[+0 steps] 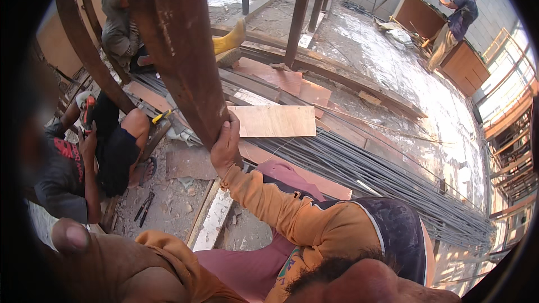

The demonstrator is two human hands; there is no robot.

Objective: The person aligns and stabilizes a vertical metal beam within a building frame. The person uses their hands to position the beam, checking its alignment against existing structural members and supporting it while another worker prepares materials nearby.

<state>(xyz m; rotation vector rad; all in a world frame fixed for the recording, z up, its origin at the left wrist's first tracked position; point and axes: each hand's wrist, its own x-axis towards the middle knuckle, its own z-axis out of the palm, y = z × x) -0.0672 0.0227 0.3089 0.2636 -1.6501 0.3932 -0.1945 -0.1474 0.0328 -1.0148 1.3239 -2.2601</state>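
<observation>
My right hand (pixel 225 145), at the end of an orange sleeve, is closed around the lower end of a dark wooden beam (pixel 182 50). The beam slants up past the top edge of the view. Just beyond that hand, a pale wooden board (pixel 275 122) lies over loose planks and metal rods. Low at the left and close to the camera is my left hand (pixel 106 252); its thumb shows, but its fingers are hidden. Whether it holds anything cannot be made out. Pliers with dark handles (pixel 144 209) lie on the dusty ground between my left hand and the beam.
A squatting co-worker (pixel 62 163) at left holds a red-and-black tool (pixel 88 113). Behind the beam sits a hooded person (pixel 118 28); a yellow boot (pixel 231 36) shows nearby. Long metal rods (pixel 382 174) stretch rightward. Another person (pixel 457 19) stands by wooden cabinets (pixel 463 67).
</observation>
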